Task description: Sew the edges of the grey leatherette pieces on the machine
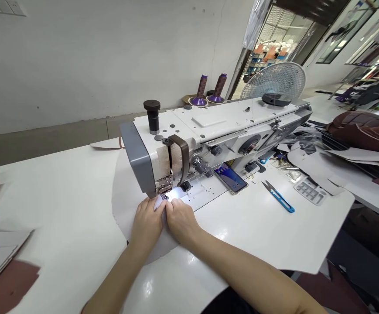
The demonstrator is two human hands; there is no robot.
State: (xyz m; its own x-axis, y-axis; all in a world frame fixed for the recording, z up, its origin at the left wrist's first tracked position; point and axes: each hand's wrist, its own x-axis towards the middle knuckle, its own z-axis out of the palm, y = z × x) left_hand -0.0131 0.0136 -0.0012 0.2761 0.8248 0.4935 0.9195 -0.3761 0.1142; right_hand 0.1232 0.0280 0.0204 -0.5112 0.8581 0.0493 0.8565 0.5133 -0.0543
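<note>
Bare arms [241,266] reach over a white table [241,235]. Left hand [146,222] and right hand [181,220] sit close together, holding down a pale sheet [124,205] right under the shiny foot [163,185] of a sewing machine [228,122].

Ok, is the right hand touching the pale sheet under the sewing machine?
Touching. The head view shows the right hand pressed down on the pale sheet, with no gap visible.

Blue thread snips [278,196] lie near a phone [230,178] and what seems a keypad [310,192].
</note>
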